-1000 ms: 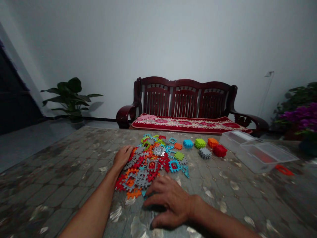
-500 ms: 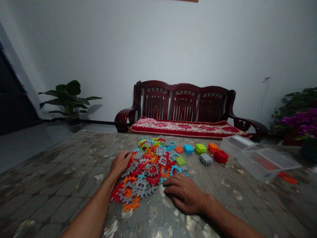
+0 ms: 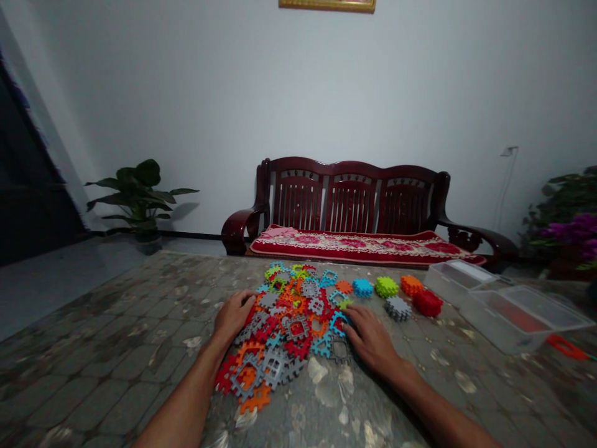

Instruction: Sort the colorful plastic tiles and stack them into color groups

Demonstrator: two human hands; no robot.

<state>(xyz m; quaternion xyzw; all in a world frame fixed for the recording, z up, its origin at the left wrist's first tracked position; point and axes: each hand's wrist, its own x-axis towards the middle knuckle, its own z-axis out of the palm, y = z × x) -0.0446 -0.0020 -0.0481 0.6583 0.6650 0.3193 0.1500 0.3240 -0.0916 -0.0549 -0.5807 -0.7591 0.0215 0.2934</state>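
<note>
A broad pile of flat interlocking puzzle pieces point(image 3: 296, 326) with toothed edges, in grey, red, orange, blue and green, lies on the table between my hands. My left hand point(image 3: 233, 316) rests against the pile's left side, its thumb and forefinger apart; the other fingers are mostly hidden. On the opposite side, my right hand point(image 3: 370, 336) lies with fingers stretched out, the fingertips over a green piece point(image 3: 346, 304) and the thumb near a blue frame-shaped piece point(image 3: 336, 323). Neither hand grips anything that I can see.
Right of the pile stand sorted stacks: blue point(image 3: 362, 287), green point(image 3: 386, 287), orange point(image 3: 411, 285), grey point(image 3: 398, 308) and red point(image 3: 428, 303). A clear plastic box point(image 3: 494, 320) sits farther right, an orange item point(image 3: 566, 346) beside it. Behind the table point(image 3: 116, 348) is a wooden bench point(image 3: 354, 193).
My right hand has moved from the pile's near right corner up along its right edge, uncovering blue and grey pieces. My left hand stays at the left edge. The view has shifted slightly.
</note>
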